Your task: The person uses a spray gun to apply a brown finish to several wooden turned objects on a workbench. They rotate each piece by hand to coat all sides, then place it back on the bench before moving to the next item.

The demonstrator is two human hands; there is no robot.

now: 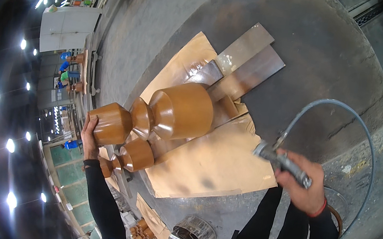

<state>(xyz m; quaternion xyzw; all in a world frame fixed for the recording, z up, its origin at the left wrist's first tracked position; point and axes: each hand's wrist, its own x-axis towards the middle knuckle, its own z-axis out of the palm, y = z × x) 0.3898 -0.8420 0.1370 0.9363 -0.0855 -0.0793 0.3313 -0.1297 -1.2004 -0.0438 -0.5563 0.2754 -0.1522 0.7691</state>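
A glossy orange-brown turned wooden pedestal [184,111], with a wide drum, a narrow waist and a flared end, stands over a sheet of brown paper. My left hand [90,136] grips its near-left end, fingers bent over the rim. To the right, my right hand [306,185] is wrapped round a metal spray gun [283,162], slightly blurred and apart from the pedestal. A grey hose [371,157] loops from the gun round to the right. Beneath the pedestal lies the paper [214,163], marked with dark smudges.
Flat boards [246,54] stick out beyond the paper on a dark surface. Another turned wooden piece [137,155] stands below the pedestal. A stained metal can [195,232] sits near my legs. Farther left are a white panel [68,28], workbenches and people in blue.
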